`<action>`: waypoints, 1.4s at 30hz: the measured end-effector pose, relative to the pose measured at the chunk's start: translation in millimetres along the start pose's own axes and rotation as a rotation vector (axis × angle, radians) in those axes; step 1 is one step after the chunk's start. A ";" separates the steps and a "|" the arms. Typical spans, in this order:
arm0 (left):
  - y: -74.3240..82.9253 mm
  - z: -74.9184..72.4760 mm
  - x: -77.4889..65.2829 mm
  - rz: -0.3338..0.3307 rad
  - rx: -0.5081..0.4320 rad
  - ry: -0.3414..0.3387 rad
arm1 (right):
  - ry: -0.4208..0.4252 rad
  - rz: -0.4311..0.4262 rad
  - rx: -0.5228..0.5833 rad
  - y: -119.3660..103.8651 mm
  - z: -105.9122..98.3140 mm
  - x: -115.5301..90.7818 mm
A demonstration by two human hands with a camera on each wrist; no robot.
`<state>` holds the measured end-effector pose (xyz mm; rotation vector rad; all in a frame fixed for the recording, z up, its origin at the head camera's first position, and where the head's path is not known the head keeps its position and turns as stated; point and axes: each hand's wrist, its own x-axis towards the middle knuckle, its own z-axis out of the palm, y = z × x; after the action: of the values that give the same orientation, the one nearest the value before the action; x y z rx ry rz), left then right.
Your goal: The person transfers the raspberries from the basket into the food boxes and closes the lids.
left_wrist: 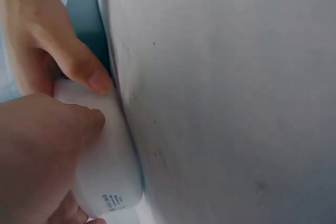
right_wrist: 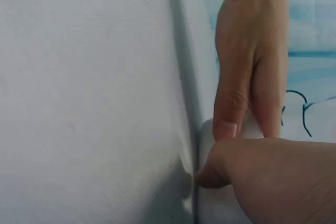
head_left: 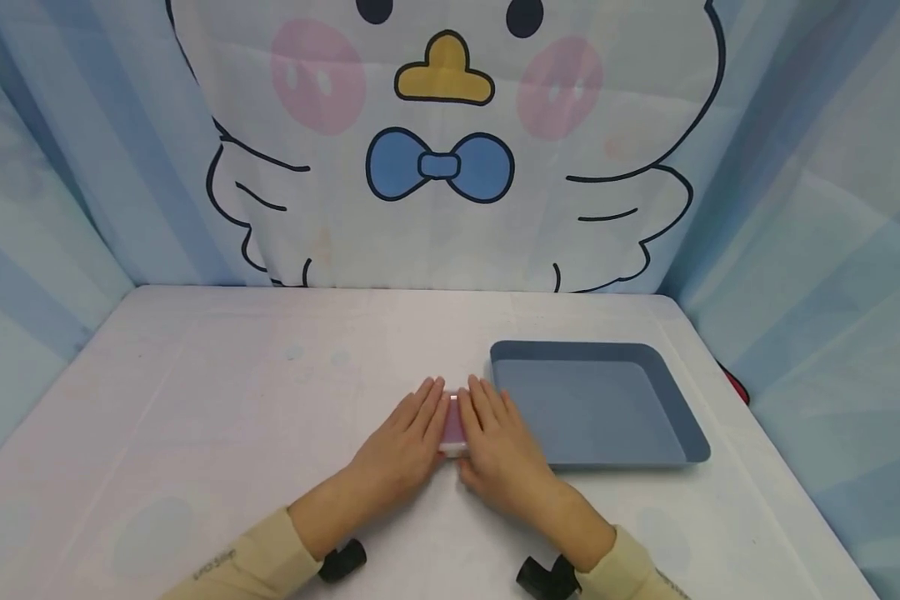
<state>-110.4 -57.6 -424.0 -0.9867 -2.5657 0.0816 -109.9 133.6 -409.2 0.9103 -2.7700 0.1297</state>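
A small white box with a pinkish-purple top lies on the table between my two hands. In the left wrist view the white box shows a smooth side, rounded corners and small dark print near one end. My left hand holds its left part, fingers extended forward along the top and thumb on the near side. From the right, my right hand holds it in the same way, its thumb against the near side. Most of the box's top is hidden under the hands.
A shallow blue-grey tray lies just right of the box, close to my right hand. A white cloth covers the table. Printed curtains stand along the back and both sides. Black devices sit at the wrists.
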 end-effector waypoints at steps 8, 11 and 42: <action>5.9 -1.8 0.1 -0.040 0.001 -0.039 | -0.048 0.108 -0.086 -13.5 6.8 2.2; 7.5 -3.0 -0.3 -0.058 -0.006 -0.066 | -0.065 0.113 -0.104 -14.9 8.1 2.6; 18.6 -10.0 14.6 -0.164 -0.120 -0.259 | -0.056 0.091 -0.136 -23.8 9.8 7.8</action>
<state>-104.8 -34.9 -413.4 -0.8506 -2.9095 0.0108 -103.6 108.5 -416.6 0.7662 -2.8311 -0.0700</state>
